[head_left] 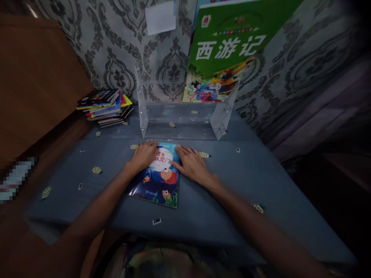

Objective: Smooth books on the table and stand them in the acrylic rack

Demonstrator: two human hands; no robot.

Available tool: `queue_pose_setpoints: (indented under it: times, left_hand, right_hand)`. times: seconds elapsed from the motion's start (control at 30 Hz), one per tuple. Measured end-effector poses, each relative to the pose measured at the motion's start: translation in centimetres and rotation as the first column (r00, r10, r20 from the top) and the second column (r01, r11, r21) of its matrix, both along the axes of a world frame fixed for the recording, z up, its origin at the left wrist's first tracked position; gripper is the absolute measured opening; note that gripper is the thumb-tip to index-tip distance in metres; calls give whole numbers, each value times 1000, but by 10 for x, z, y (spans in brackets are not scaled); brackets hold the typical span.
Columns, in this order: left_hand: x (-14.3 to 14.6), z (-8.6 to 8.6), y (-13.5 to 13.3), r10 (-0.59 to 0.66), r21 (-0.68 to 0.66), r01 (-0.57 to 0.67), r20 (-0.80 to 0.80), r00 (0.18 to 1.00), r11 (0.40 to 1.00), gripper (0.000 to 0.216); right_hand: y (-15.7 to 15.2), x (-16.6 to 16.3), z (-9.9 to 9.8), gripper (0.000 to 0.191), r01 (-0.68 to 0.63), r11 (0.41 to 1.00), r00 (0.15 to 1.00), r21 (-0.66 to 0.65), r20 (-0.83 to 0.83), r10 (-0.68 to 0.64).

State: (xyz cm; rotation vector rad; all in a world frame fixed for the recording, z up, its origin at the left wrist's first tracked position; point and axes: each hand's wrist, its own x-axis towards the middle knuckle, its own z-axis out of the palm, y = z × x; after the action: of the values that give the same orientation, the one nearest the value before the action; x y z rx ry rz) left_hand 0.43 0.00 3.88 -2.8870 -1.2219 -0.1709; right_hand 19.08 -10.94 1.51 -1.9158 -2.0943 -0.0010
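A blue picture book [162, 181] with cartoon fish and Chinese title characters lies flat on the table, cover up. My left hand [144, 155] rests over its upper left side, palm down, fingers stretched towards the top edge. On the upper right side lies my right hand [189, 162], its fingers extended and the thumb reaching onto the cover. Both hands touch the book without being wrapped around it. Just beyond it stands a clear acrylic book stand [179, 131]. A large green book [223, 54] leans upright at the stand's right half.
A stack of books [106, 106] sits at the back left of the table [220, 185], which has a blue-grey pineapple-print cloth. Patterned wallpaper [116, 69] covers the wall behind, with a white paper [160, 17] on it. A brown wooden panel [31, 77] stands at the left.
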Motion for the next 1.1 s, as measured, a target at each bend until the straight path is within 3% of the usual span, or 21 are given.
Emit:
queue_pose_setpoints:
  times: [0.27,0.63,0.9,1.1]
  left_hand:
    - [-4,-2,5,-3,6,3,34,999,1000,33]
    - [-6,-17,10,-46,48,41,114,992,998,32]
    - [-8,-17,11,-46,42,42,119,992,998,31]
    - [-7,-15,9,-21,8,20,122,992,1000,31]
  right_hand:
    - [11,14,-21,66,-32,999,995,-11,-99,31]
    - [2,11,-21,64,-111,994,993,-10,-48,111]
    - [-52,-1,-17,54,-343,939,929,-6,-147,339]
    - [-95,-13,-13,88,-469,883,870,-15,-184,458]
